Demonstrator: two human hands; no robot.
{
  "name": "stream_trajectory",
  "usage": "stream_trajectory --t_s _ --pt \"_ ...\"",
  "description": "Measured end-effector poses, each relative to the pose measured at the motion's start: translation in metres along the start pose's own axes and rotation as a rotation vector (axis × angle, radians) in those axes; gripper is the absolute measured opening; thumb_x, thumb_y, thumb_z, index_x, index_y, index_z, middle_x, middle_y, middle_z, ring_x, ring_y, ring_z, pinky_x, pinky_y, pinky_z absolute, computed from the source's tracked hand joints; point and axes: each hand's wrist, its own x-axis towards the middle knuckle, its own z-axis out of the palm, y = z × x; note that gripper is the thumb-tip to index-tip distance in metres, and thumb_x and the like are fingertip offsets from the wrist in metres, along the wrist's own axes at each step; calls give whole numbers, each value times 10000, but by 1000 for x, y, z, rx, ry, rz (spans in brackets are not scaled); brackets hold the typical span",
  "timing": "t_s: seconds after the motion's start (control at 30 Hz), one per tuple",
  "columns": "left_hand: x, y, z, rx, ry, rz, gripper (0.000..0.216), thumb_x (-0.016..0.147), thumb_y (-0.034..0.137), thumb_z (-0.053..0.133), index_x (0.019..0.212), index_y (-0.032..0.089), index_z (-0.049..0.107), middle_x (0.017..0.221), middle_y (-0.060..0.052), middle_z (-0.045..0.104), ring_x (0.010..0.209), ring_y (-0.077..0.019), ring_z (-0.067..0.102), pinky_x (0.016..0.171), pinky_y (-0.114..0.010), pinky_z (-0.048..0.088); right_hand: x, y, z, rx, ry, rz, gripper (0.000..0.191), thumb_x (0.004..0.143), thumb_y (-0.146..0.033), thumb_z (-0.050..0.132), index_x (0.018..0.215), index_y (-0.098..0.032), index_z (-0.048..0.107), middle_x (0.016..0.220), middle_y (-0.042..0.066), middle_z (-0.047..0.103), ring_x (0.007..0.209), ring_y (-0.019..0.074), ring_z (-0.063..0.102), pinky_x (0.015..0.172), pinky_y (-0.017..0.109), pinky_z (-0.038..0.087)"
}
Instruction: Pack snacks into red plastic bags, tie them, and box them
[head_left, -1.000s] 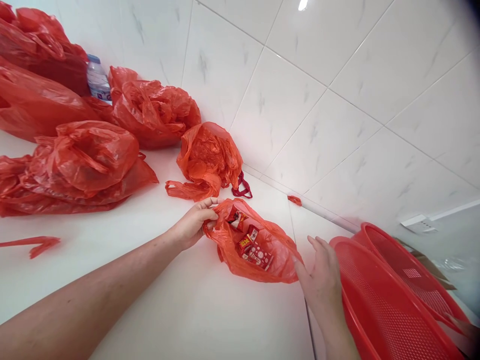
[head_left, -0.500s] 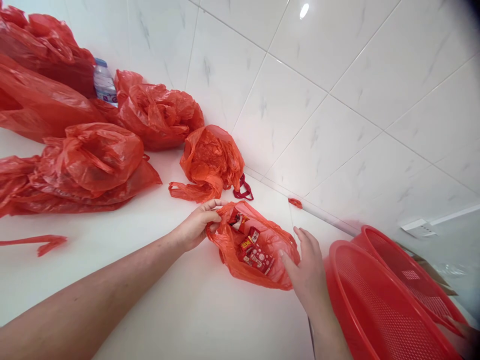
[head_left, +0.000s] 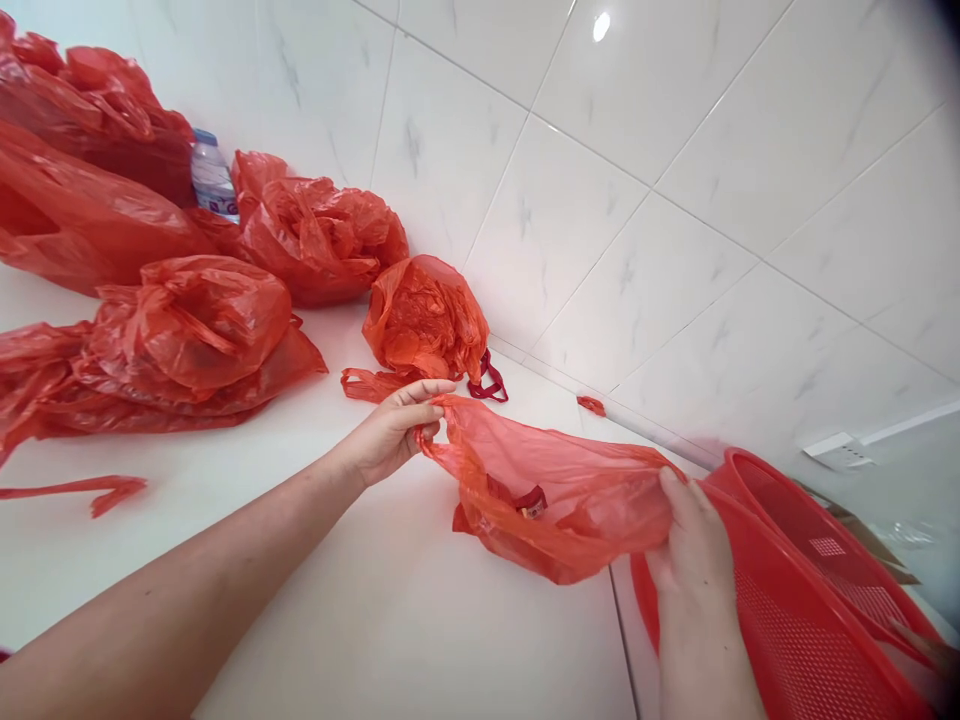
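Observation:
A thin red plastic bag [head_left: 570, 530] is stretched between my two hands above the white table. My left hand [head_left: 401, 425] pinches its left edge near the handle. At the opposite edge, my right hand [head_left: 694, 530] grips the bag with the thumb on the outside and the fingers mostly hidden. Inside, part of a small red wrapped packet [head_left: 532, 502] shows; the rest of the contents are covered by the film. Just beyond my left hand sits a crumpled red bag [head_left: 427, 310], with a dark red strap [head_left: 489, 380] beside it.
Several filled red bags [head_left: 202, 330] lie to the left, with a water bottle [head_left: 213, 175] among them. Red perforated baskets [head_left: 810, 640] stand at the right, a person's hand [head_left: 926, 648] at their edge. A tiled wall [head_left: 600, 230] rises behind the white table [head_left: 420, 620].
My right hand has moved right and taken hold of the bag's right edge, pulling the bag wide. The packets, visible before, are now mostly covered. My left hand keeps its grip.

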Motion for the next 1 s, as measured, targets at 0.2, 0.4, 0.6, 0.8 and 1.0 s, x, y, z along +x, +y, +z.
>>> stream_trajectory --t_s 0.2,0.4,0.6,0.8,1.0 --pt "19 39 41 111 21 113 318 662 45 648 954 145 571 703 6 600 498 -48 518 516 -177 448 -3 -16 -6 25 84 -95 222 641 -328 731 745 -180 602 714 -22 595 628 111 568 572 231 485" --pt "25 94 103 313 57 397 324 674 41 623 975 145 558 823 -9 619 557 -44 538 507 -153 418 4 -36 -33 -113 136 -244 236 642 -340 728 738 -183 580 685 -36 553 591 89 504 543 209 433" --pt "12 97 110 604 45 481 313 704 147 650 1009 175 586 951 -41 625 771 -121 603 658 -233 487 -6 -28 -46 -262 61 -184 276 630 -360 737 689 -187 531 637 -41 520 544 87 456 484 201 389" --pt "-11 68 57 804 261 580 308 768 382 624 1027 222 579 1048 -38 605 848 -156 591 664 -231 474 -17 -19 -55 86 -139 -123 276 725 -395 674 928 -232 582 829 15 597 679 124 537 533 218 430" --pt "-7 11 15 834 58 162 591 695 409 704 1215 227 490 1343 -116 456 1217 -272 440 914 -339 428 -32 2 -41 27 -8 -243 528 757 -408 639 1243 -303 460 1379 51 425 1260 222 397 1015 421 354"
